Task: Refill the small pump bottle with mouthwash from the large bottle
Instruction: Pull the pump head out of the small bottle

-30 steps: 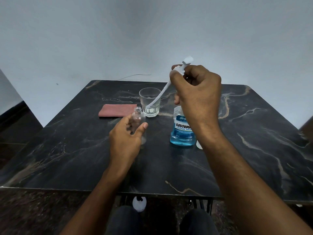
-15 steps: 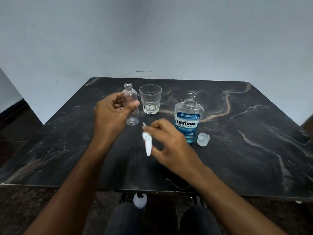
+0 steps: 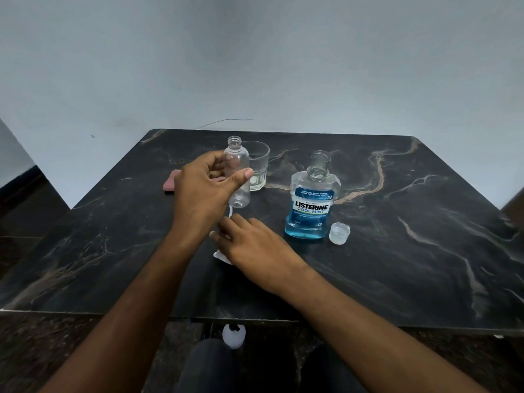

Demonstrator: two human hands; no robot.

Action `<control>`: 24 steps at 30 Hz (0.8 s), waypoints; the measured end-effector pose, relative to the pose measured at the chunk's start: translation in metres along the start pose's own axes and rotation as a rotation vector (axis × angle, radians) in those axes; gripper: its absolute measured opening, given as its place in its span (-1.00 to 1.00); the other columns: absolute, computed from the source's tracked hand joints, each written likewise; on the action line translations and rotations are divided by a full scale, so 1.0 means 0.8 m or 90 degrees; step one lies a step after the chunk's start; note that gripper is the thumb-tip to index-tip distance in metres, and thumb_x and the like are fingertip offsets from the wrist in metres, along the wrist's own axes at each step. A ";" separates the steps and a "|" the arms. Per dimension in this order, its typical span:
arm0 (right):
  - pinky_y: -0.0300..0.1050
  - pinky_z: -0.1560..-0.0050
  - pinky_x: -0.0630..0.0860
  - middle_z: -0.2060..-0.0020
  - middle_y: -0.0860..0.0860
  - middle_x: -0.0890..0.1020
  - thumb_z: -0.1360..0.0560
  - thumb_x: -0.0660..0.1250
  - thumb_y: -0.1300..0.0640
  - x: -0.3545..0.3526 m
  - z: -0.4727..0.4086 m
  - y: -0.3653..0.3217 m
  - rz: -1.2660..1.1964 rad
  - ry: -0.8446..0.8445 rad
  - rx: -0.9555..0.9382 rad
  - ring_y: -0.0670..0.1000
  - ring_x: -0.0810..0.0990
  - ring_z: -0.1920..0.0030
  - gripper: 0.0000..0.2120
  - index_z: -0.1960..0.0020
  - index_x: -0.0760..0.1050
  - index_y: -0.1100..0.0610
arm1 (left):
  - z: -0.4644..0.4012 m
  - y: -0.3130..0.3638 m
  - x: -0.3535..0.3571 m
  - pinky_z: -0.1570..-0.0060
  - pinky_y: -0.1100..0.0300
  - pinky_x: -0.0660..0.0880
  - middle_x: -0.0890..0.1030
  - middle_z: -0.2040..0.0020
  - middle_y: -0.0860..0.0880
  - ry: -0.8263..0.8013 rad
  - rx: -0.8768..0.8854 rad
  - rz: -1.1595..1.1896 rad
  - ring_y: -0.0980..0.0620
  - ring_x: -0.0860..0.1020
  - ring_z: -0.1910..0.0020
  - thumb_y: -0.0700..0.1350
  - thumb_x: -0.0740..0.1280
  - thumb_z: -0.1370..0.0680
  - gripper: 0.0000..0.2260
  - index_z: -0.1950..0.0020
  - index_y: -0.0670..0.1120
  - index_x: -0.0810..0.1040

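The empty small bottle (image 3: 237, 177) is gripped upright by the left hand (image 3: 202, 191) at frame centre, while the white pump head (image 3: 222, 255) is covered on the table (image 3: 397, 251) by the right hand (image 3: 255, 245), its grip unclear.

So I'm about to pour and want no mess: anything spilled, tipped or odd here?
Nothing spilled. The large bottle stands upright and uncapped, its cap beside it. The left hand holds the small bottle upright.
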State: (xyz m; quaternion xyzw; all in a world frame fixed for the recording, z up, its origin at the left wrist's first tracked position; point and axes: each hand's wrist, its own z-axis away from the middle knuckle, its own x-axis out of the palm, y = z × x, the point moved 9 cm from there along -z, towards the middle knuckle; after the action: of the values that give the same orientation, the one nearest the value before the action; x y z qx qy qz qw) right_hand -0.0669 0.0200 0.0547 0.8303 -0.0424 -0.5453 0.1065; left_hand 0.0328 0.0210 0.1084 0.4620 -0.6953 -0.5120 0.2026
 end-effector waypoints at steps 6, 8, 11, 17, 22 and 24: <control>0.01 0.06 0.44 -0.20 0.12 0.49 -0.55 0.30 0.16 0.012 -0.003 0.001 -0.001 -0.059 0.017 0.13 0.50 -0.13 -0.69 -0.28 0.48 0.20 | 0.005 -0.006 0.008 -0.15 0.02 0.65 0.75 -0.05 0.00 -0.004 -0.003 -0.023 0.08 0.72 -0.05 -0.03 0.61 -0.41 -0.56 -0.25 -0.10 0.65; 0.01 0.02 0.46 -0.24 0.13 0.48 -0.54 0.31 0.16 0.014 -0.004 0.000 0.008 -0.074 0.004 0.13 0.48 -0.19 -0.68 -0.28 0.48 0.19 | 0.006 -0.007 0.009 -0.15 0.02 0.66 0.75 -0.05 0.03 -0.004 0.001 -0.032 0.09 0.72 -0.05 -0.01 0.61 -0.41 -0.57 -0.24 -0.07 0.66; 0.00 -0.03 0.45 -0.29 0.13 0.45 -0.55 0.27 0.15 0.016 -0.006 -0.005 0.014 -0.090 -0.014 0.12 0.44 -0.27 -0.66 -0.31 0.46 0.18 | 0.007 -0.010 0.009 -0.14 0.02 0.66 0.75 -0.04 0.06 -0.006 0.005 -0.047 0.11 0.72 -0.05 0.04 0.60 -0.40 -0.57 -0.23 -0.04 0.67; 0.00 -0.04 0.47 -0.30 0.13 0.44 -0.53 0.32 0.14 0.014 -0.008 -0.010 0.011 -0.106 -0.025 0.11 0.43 -0.27 -0.65 -0.30 0.48 0.17 | 0.007 -0.012 0.008 -0.11 0.07 0.67 0.75 -0.04 0.07 -0.002 0.012 -0.064 0.15 0.72 -0.03 0.05 0.60 -0.40 -0.55 -0.25 -0.04 0.66; -0.02 0.05 0.51 -0.20 0.14 0.52 -0.49 0.37 0.18 -0.010 -0.001 -0.012 -0.020 -0.053 -0.006 0.11 0.49 -0.17 -0.68 -0.24 0.51 0.17 | 0.008 -0.013 0.009 -0.10 0.13 0.66 0.75 -0.01 0.09 -0.003 0.013 -0.051 0.20 0.72 -0.01 0.14 0.59 -0.36 -0.49 -0.24 -0.04 0.66; -0.04 0.06 0.51 -0.14 0.11 0.52 -0.47 0.35 0.19 -0.020 0.006 -0.013 -0.053 -0.044 -0.003 0.08 0.49 -0.11 -0.70 -0.20 0.53 0.16 | 0.007 -0.014 0.010 -0.12 0.09 0.66 0.75 -0.02 0.06 0.000 0.005 -0.026 0.16 0.72 -0.02 0.19 0.57 -0.32 -0.44 -0.24 -0.05 0.66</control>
State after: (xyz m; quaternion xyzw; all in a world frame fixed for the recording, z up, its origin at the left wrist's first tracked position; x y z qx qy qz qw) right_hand -0.0785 0.0326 0.0647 0.8118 -0.0099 -0.5777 0.0842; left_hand 0.0298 0.0167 0.0947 0.4770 -0.6874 -0.5134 0.1905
